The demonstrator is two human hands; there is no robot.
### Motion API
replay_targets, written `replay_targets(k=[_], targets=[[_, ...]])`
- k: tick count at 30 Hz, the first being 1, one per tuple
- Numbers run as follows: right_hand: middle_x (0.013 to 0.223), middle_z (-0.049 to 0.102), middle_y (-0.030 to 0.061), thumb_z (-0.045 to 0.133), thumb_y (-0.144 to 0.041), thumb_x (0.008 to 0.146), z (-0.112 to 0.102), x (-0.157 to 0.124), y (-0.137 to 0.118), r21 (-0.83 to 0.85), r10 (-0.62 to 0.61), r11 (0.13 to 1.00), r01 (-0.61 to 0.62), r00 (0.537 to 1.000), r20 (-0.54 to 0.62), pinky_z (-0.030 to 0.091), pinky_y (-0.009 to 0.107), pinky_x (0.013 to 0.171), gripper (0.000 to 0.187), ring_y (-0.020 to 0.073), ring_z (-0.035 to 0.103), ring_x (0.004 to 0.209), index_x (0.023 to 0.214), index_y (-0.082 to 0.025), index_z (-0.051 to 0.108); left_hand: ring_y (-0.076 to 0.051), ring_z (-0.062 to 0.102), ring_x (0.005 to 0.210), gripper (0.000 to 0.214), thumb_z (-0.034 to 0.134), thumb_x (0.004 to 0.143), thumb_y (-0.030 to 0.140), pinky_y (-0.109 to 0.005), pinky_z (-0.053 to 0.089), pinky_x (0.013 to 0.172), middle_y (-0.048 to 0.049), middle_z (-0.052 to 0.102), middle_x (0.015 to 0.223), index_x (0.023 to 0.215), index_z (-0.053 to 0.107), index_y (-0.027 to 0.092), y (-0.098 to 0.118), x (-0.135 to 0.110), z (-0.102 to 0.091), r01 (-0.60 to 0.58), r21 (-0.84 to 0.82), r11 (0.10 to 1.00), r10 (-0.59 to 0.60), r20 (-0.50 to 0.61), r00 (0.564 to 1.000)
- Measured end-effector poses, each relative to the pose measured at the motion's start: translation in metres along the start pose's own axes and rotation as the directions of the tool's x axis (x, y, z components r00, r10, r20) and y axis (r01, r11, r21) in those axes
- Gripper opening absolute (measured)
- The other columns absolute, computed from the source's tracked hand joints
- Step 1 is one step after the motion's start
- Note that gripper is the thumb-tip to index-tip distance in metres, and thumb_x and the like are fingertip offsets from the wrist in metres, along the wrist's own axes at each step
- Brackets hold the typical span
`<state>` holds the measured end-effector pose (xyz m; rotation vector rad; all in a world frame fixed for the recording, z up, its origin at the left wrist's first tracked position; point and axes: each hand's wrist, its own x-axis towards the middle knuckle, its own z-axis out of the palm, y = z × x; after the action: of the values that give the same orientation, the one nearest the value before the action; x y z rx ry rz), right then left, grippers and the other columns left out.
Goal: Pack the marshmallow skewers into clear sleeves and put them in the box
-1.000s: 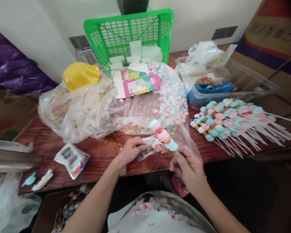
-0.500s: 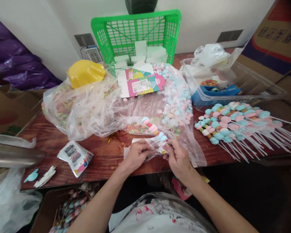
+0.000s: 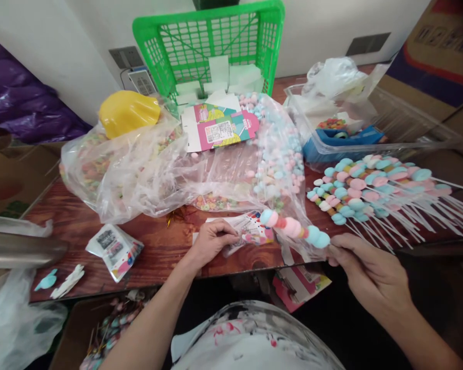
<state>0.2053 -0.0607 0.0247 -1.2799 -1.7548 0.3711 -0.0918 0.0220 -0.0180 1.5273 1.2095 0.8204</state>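
A marshmallow skewer [image 3: 293, 227] in blue, pink and white, with reddish-brown pieces between, is pinched near its lower end by my right hand [image 3: 366, 267]. Its tip points left, over the printed plastic bag [image 3: 254, 234]. My left hand [image 3: 214, 241] is closed on the left end of that clear bag, thumb against fingers, near the table's front edge. More marshmallow skewers [image 3: 370, 187] lie in a heap to the right, white sticks toward me. A stack of printed bags [image 3: 113, 249] rests left of my left hand.
Large clear sacks of ring-shaped candy [image 3: 88, 169] and marshmallows [image 3: 281, 149] cover the table's middle. Behind them stands a green basket [image 3: 208, 18]. A flattened printed box [image 3: 219, 123] lies on the sacks. A clear plastic bin [image 3: 312, 149] is at back right, a metal cylinder [image 3: 23, 249] at left.
My right hand has moved right, away from my left, carrying the marshmallow skewer, now held lower over the table edge. My left hand stays at the bag. The view has shifted slightly.
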Motion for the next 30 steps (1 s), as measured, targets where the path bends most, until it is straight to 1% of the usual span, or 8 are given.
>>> replay_targets(k=[2, 4, 11, 14, 18, 22, 27, 30], targets=[[0.071, 0.062, -0.0020, 0.054, -0.013, 0.086, -0.010, -0.003, 0.002, 0.004, -0.055, 0.998, 0.055, 0.995, 0.083, 0.048, 0.023, 0.052, 0.019, 0.0118, 0.059, 0.056, 0.098, -0.026, 0.061, -0.014, 0.059, 0.068, 0.010, 0.074, 0.065, 0.026, -0.026, 0.046, 0.067, -0.0030, 0.067, 0.071, 0.066, 0.072, 0.016, 0.001, 0.001, -0.001, 0.008, 0.011, 1.000, -0.008, 0.007, 1.000], [0.070, 0.062, -0.0019, 0.054, -0.011, 0.085, -0.013, -0.006, 0.004, 0.006, -0.101, 0.995, 0.101, 0.987, 0.122, 0.048, 0.023, 0.053, 0.023, 0.0121, 0.059, 0.057, 0.101, -0.026, 0.060, -0.014, 0.059, 0.068, 0.010, 0.075, 0.065, 0.026, -0.026, 0.046, 0.066, -0.0026, 0.067, 0.072, 0.067, 0.073, 0.016, 0.001, 0.001, -0.002, 0.017, 0.004, 1.000, -0.017, 0.018, 1.000], [0.072, 0.062, -0.0014, 0.052, -0.009, 0.086, -0.010, -0.003, 0.010, -0.034, -0.146, 0.988, 0.152, 0.978, 0.147, 0.047, 0.022, 0.052, 0.026, 0.0110, 0.058, 0.056, 0.104, -0.025, 0.058, -0.015, 0.060, 0.072, 0.007, 0.073, 0.067, 0.023, -0.027, 0.046, 0.071, -0.0032, 0.069, 0.075, 0.071, 0.075, 0.018, 0.000, 0.001, -0.002, 0.003, 0.012, 1.000, -0.003, 0.043, 0.999], [0.075, 0.063, 0.0003, 0.051, -0.008, 0.086, -0.011, 0.000, 0.010, -0.093, -0.199, 0.972, 0.216, 0.967, 0.160, 0.049, 0.023, 0.055, 0.027, 0.0125, 0.061, 0.061, 0.106, -0.024, 0.058, -0.015, 0.061, 0.073, 0.006, 0.073, 0.068, 0.022, -0.027, 0.046, 0.072, -0.0037, 0.069, 0.076, 0.072, 0.075, 0.018, 0.000, 0.000, -0.002, 0.000, 0.003, 1.000, 0.000, 0.057, 0.998], [0.087, 0.066, 0.0060, 0.050, -0.006, 0.083, -0.012, 0.000, 0.016, -0.287, -0.331, 0.880, 0.379, 0.922, 0.202, 0.051, 0.028, 0.066, 0.029, 0.0176, 0.064, 0.076, 0.107, -0.022, 0.059, -0.015, 0.060, 0.071, 0.006, 0.072, 0.070, 0.023, -0.027, 0.045, 0.071, -0.0037, 0.067, 0.073, 0.070, 0.075, 0.017, -0.003, 0.001, -0.002, -0.016, -0.032, 0.999, 0.019, 0.071, 0.997], [0.085, 0.067, 0.0059, 0.048, -0.004, 0.081, -0.016, 0.001, 0.022, -0.427, -0.411, 0.763, 0.486, 0.874, 0.260, 0.049, 0.031, 0.068, 0.033, 0.0179, 0.063, 0.074, 0.104, -0.021, 0.063, -0.013, 0.058, 0.069, 0.005, 0.073, 0.068, 0.021, -0.025, 0.043, 0.068, -0.0026, 0.065, 0.072, 0.070, 0.075, 0.017, -0.007, 0.002, -0.002, -0.049, -0.041, 0.998, 0.051, 0.053, 0.997], [0.085, 0.068, 0.0050, 0.044, -0.005, 0.083, -0.020, 0.012, 0.015, -0.441, -0.448, 0.695, 0.568, 0.822, 0.352, 0.045, 0.030, 0.066, 0.031, 0.0157, 0.061, 0.071, 0.101, -0.021, 0.063, -0.012, 0.057, 0.067, 0.008, 0.073, 0.070, 0.024, -0.024, 0.043, 0.066, -0.0030, 0.063, 0.073, 0.070, 0.075, 0.017, -0.007, 0.001, 0.002, -0.070, -0.023, 0.997, 0.072, 0.082, 0.994], [0.086, 0.067, 0.0066, 0.043, -0.004, 0.084, -0.017, 0.020, 0.009, -0.424, -0.459, 0.683, 0.594, 0.801, 0.384, 0.045, 0.032, 0.067, 0.030, 0.0169, 0.060, 0.072, 0.102, -0.018, 0.062, -0.013, 0.058, 0.068, 0.008, 0.073, 0.072, 0.025, -0.025, 0.044, 0.067, -0.0031, 0.062, 0.074, 0.071, 0.075, 0.016, -0.008, 0.000, 0.005, -0.116, -0.008, 0.993, 0.116, 0.111, 0.987]])
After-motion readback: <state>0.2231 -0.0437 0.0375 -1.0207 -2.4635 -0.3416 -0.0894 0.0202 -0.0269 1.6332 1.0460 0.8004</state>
